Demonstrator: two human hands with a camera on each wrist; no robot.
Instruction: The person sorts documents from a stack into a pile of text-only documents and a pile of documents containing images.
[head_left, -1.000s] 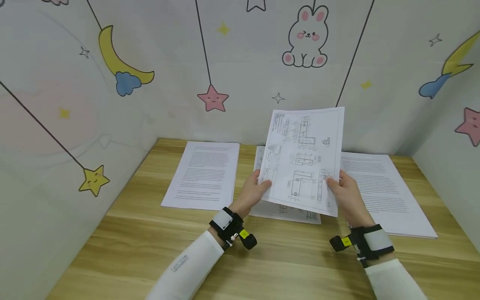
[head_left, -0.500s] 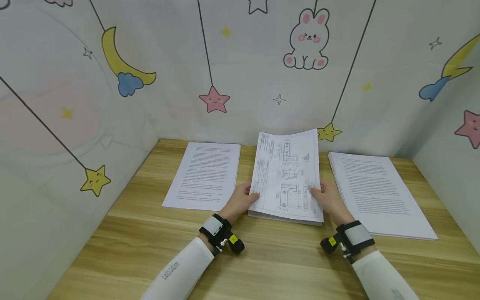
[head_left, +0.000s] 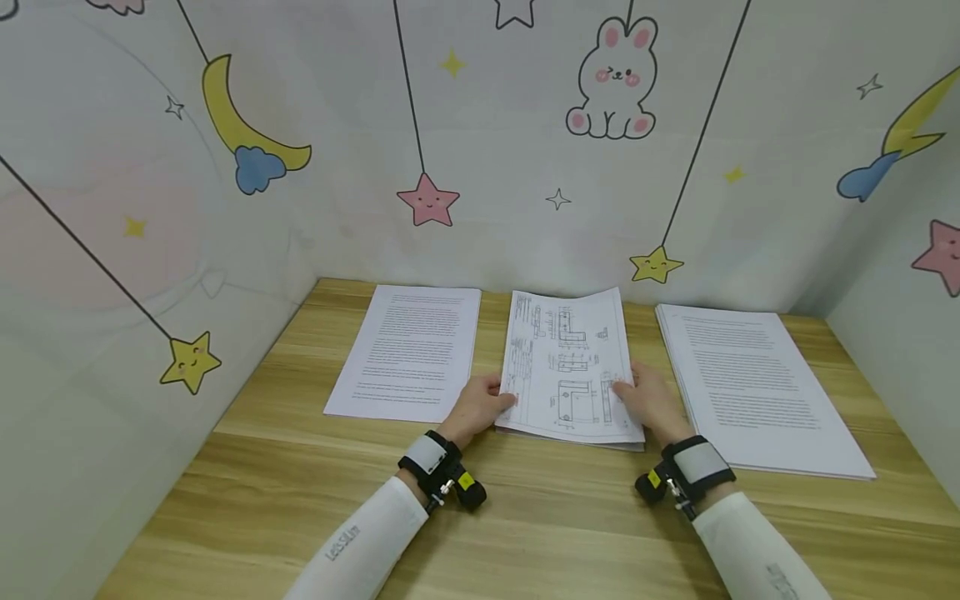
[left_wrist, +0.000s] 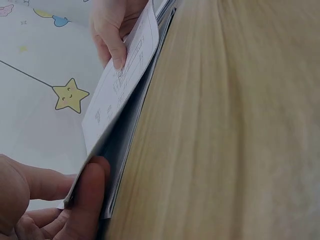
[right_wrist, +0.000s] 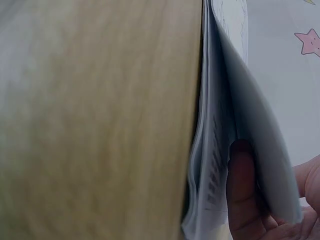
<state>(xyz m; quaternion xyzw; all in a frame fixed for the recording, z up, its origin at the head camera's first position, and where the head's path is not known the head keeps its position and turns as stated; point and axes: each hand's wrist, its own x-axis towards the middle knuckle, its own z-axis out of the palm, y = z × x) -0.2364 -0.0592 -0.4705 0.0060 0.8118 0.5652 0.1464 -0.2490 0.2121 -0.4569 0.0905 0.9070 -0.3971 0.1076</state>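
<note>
A sheet of paper (head_left: pixel 566 358) printed with technical line drawings is held just over a stack of sheets in the middle of the table. My left hand (head_left: pixel 478 407) pinches its left edge, thumb on top and fingers beneath, as the left wrist view also shows. On the opposite edge my right hand (head_left: pixel 651 400) pinches in the same way. In the right wrist view the sheet (right_wrist: pixel 265 135) bends upward, with a gap between it and the stack (right_wrist: pixel 212 165) below. The right hand's fingers reach into that gap.
To the left lies a text-printed paper (head_left: pixel 416 354) on the wooden table (head_left: pixel 555 525). A thicker stack of text-printed pages (head_left: pixel 757 387) lies to the right, close to my right hand. Behind the table rises a wall (head_left: pixel 495 133) covered with cartoon stars and a rabbit.
Both hands have lowered the drawing sheet from above the table, slightly to the left, onto the middle stack. It was tilted up in the air before and now lies nearly flat.
</note>
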